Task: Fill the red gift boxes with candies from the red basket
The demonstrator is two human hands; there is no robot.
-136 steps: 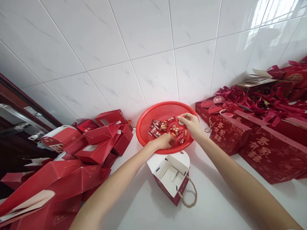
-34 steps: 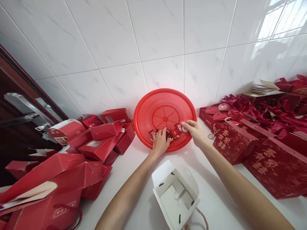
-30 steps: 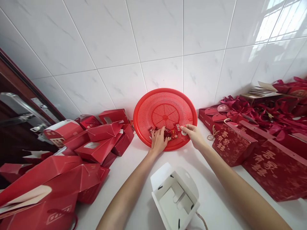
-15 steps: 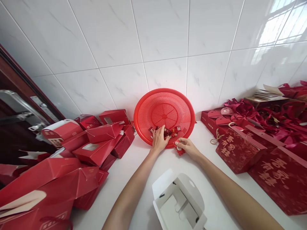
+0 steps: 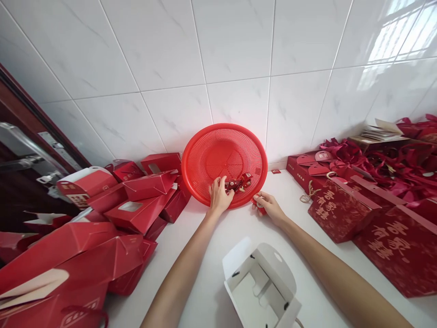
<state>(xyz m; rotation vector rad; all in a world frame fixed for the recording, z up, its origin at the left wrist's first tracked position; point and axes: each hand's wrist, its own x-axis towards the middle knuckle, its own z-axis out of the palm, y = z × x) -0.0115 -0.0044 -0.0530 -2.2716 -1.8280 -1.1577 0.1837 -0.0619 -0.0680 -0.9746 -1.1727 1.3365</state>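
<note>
Head view: with our right hand we pinch a small red-and-white packet between thumb and fingers, just outside the near rim of a round red plastic mesh basket. Our left hand reaches over the basket's near left rim, its fingers slightly bent beside small shiny red-wrapped pieces; we cannot tell whether it grips any. These lie low in the basket. Nearer us, an open white-lined cardboard box sits on the white tabletop. Heaped red cardboard boxes lie to our left; dark red boxes with gold characters stand to our right, magenta ribbons behind them.
</note>
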